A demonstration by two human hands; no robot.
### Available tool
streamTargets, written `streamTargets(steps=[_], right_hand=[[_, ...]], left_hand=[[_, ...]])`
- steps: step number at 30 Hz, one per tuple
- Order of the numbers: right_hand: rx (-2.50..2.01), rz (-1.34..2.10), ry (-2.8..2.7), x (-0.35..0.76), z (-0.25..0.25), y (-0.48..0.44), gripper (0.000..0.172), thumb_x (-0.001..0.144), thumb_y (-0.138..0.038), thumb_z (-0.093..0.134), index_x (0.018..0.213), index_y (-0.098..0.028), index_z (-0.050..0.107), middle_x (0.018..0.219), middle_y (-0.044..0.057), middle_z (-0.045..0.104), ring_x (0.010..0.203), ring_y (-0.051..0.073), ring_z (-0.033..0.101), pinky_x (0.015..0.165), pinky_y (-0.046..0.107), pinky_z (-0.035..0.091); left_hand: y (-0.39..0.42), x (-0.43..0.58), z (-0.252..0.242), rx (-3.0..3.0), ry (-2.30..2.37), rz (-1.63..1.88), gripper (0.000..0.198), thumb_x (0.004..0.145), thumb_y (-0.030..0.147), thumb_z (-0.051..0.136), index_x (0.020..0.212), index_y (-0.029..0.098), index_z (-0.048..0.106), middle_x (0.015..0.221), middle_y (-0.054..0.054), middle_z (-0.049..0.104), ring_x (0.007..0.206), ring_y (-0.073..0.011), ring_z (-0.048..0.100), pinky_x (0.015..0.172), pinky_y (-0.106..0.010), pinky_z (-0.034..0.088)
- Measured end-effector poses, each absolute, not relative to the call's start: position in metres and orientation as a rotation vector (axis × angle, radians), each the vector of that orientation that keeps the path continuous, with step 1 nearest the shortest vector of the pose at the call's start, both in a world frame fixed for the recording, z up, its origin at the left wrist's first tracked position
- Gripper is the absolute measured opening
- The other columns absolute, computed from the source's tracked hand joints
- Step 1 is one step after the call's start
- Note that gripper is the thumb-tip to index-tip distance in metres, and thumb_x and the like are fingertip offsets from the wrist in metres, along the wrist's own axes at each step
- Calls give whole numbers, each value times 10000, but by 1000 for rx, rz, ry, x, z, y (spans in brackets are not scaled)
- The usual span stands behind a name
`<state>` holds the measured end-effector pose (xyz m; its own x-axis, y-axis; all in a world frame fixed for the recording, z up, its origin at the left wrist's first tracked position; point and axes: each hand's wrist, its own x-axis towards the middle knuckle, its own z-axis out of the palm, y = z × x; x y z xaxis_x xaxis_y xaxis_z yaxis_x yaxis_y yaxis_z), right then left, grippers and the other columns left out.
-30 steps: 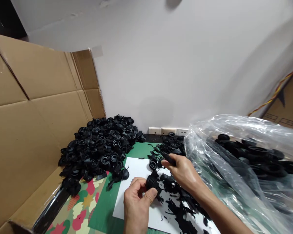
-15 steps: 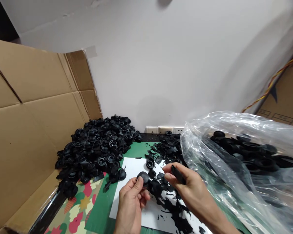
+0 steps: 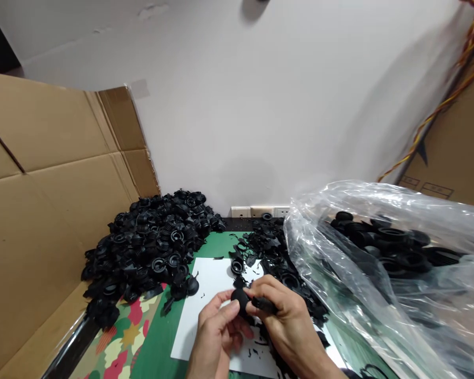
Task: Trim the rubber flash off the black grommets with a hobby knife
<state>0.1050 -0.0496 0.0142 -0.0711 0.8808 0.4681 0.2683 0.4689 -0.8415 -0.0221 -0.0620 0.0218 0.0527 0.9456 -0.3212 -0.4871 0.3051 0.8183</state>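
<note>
My left hand (image 3: pixel 215 329) is closed on a round black rubber cap (image 3: pixel 239 299), thumb on its domed face and fingers curled behind. From the right, my right hand (image 3: pixel 288 321) meets the cap's edge with its fingertips. It also grips a slim black tool (image 3: pixel 264 305), whose working end I cannot make out. Under both hands is a white sheet (image 3: pixel 187 326), partly covered by shredded black rubber scraps. A ring-shaped black rubber part (image 3: pixel 237 266) lies just beyond the fingers. Another domed cap (image 3: pixel 191 286) rests at the sheet's left edge.
A large heap of black rubber parts (image 3: pixel 150 237) leans toward a cardboard box (image 3: pixel 63 210) on the left. Torn scraps (image 3: pixel 266 239) pile up behind the sheet. On the right, a clear plastic bag (image 3: pixel 312 216) holds more black parts. Wall sockets (image 3: pixel 240 211) sit behind the green mat (image 3: pixel 154 342).
My right hand has moved left and closed in on the cap; before, it was apart from it. The left hand with the cap has shifted slightly right. The whole view has tilted a little.
</note>
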Motion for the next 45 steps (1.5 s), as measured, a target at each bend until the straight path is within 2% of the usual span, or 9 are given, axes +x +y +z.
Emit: streamTargets(steps=[2, 10, 15, 22, 28, 32, 37, 41, 45], right_hand=[[-1039, 719, -1694, 109, 17, -49, 141, 729, -102, 528, 646, -187, 603, 697, 19, 568, 613, 147, 568, 557, 218, 431], [-1073, 775, -1672, 105, 20, -49, 183, 731, -162, 478, 562, -208, 427, 621, 15, 518, 576, 161, 500, 538, 250, 370], [-1215, 678, -1703, 106, 21, -48, 146, 680, -96, 400, 603, -206, 456, 577, 1, 525, 544, 154, 487, 508, 229, 345], [-1245, 497, -1736, 92, 22, -34, 144, 627, -86, 387, 606, -210, 456, 576, -7, 523, 535, 145, 491, 501, 217, 329], [-1410, 411, -1580, 107, 16, -2, 99, 671, -138, 395, 652, -207, 463, 602, 25, 526, 564, 184, 491, 532, 267, 346], [-1455, 427, -1596, 128, 18, 12, 93, 757, -213, 422, 672, -218, 461, 659, 20, 544, 607, 189, 495, 567, 284, 356], [-1445, 570, -1696, 134, 23, 3, 206, 789, -306, 464, 600, -222, 468, 578, -12, 550, 553, 176, 525, 514, 265, 369], [-1442, 619, -1683, 139, 27, -4, 137, 762, -298, 498, 762, -208, 601, 810, 45, 648, 742, 215, 606, 675, 321, 443], [-1453, 614, -1608, 143, 34, -12, 223, 751, -314, 489, 876, -183, 618, 952, 98, 646, 862, 249, 604, 765, 371, 438]], left_hand=[[-61, -27, 24, 738, 1063, 1207, 313, 624, 287, 756, 892, 151, 667, 620, -6, 640, 489, -91, 531, 433, -177, 324], [-56, -27, 18, 689, 1022, 1114, 287, 578, 343, 785, 740, 138, 665, 536, -4, 610, 365, -55, 447, 376, -178, 260], [-57, -21, 18, 803, 1087, 1246, 295, 554, 352, 798, 695, 129, 666, 519, 31, 560, 367, -50, 428, 369, -175, 295], [-54, -23, 27, 839, 1082, 1268, 318, 625, 404, 742, 569, 127, 597, 317, 69, 429, 303, -19, 315, 386, -167, 169], [-77, -19, 22, 825, 1026, 1084, 331, 474, 384, 828, 595, 129, 655, 351, 52, 487, 260, -32, 345, 315, -167, 179], [-77, -26, 17, 691, 967, 1289, 292, 505, 323, 836, 671, 139, 683, 500, 24, 575, 376, -60, 502, 381, -160, 297], [-68, -35, 14, 569, 816, 1299, 281, 554, 296, 822, 755, 154, 687, 562, 6, 602, 465, -93, 549, 437, -181, 361], [-67, -37, 11, 533, 757, 1294, 258, 608, 258, 795, 813, 154, 679, 698, -40, 655, 532, -102, 562, 476, -195, 380], [-67, -39, 7, 514, 746, 1282, 346, 563, 201, 822, 868, 160, 665, 746, -36, 638, 563, -102, 560, 490, -198, 374]])
